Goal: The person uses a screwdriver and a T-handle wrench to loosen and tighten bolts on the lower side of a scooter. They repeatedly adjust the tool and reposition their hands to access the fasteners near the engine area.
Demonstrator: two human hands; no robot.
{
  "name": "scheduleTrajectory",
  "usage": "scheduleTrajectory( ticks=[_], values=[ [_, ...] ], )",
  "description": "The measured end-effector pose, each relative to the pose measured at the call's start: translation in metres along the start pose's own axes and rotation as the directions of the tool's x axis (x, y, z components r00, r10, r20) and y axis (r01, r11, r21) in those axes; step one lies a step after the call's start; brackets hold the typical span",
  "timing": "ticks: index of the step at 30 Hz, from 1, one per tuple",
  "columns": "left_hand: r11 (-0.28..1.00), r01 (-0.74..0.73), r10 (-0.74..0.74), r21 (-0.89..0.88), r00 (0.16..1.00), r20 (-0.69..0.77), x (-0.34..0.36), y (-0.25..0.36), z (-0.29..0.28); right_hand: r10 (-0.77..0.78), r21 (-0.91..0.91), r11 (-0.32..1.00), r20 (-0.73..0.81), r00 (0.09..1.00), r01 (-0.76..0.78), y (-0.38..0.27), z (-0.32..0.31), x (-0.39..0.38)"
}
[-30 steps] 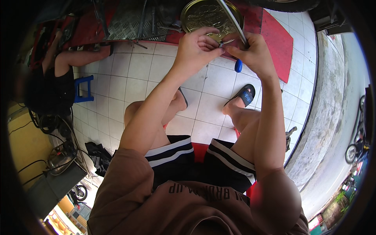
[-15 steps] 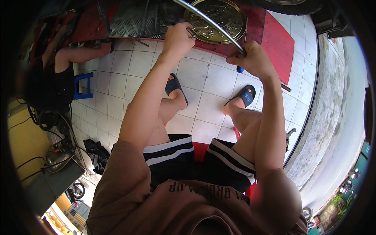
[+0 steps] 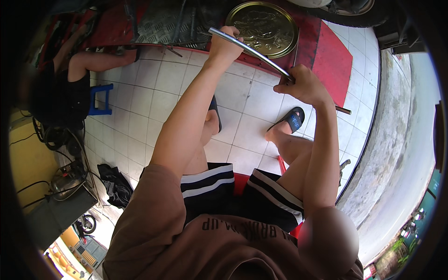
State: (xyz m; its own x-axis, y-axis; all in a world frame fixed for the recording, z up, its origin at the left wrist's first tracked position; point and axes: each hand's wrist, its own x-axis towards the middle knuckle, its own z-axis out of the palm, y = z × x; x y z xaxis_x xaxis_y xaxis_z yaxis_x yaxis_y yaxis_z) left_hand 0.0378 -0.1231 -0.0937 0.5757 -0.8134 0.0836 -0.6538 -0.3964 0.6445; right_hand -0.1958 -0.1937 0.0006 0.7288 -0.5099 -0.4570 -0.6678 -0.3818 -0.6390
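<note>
A long, shiny metal rod slants from beside my left hand down to the right. My right hand is closed around its lower part, and the rod's end sticks out past my wrist. My left hand has its fingers curled near the rod's upper end. The rod crosses in front of that hand, and what its fingers hold, if anything, is hidden. Just beyond both hands, a round gold-coloured embossed metal tray lies on a red platform.
A ridged metal plate covers part of the platform. A tyre stands at the far right. At left, another person's leg extends beside a blue stool. My slippered foot rests on the white tiled floor.
The rod's upper end has come down and nearer, now crossing my left hand. My left hand has shifted slightly right. A blue thing below my right hand is no longer visible.
</note>
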Motion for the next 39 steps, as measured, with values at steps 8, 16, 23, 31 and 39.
scheduleTrajectory(
  ticks=[8,16,23,31,39],
  values=[
    [0.993,0.112,-0.114,0.029,0.990,0.079,0.004,0.022,-0.005,0.067,0.121,0.991,-0.102,0.993,-0.055,0.018,0.000,0.003],
    [0.991,0.116,-0.097,-0.064,0.965,0.244,-0.005,0.024,-0.015,0.070,0.145,0.988,-0.162,0.984,-0.046,0.002,-0.003,0.005],
    [0.999,0.036,-0.027,-0.036,0.976,0.214,-0.011,0.046,-0.019,0.044,0.163,0.987,-0.249,0.968,-0.002,0.013,-0.001,0.009],
    [0.991,0.003,-0.042,0.131,0.954,0.296,-0.016,0.044,-0.020,0.057,0.285,0.958,-0.327,0.943,0.041,-0.002,0.002,0.006],
    [0.976,-0.217,0.177,0.013,0.829,0.531,-0.034,0.027,0.005,-0.084,0.587,0.756,-0.352,0.932,0.290,-0.015,0.008,0.007]
  ],
)
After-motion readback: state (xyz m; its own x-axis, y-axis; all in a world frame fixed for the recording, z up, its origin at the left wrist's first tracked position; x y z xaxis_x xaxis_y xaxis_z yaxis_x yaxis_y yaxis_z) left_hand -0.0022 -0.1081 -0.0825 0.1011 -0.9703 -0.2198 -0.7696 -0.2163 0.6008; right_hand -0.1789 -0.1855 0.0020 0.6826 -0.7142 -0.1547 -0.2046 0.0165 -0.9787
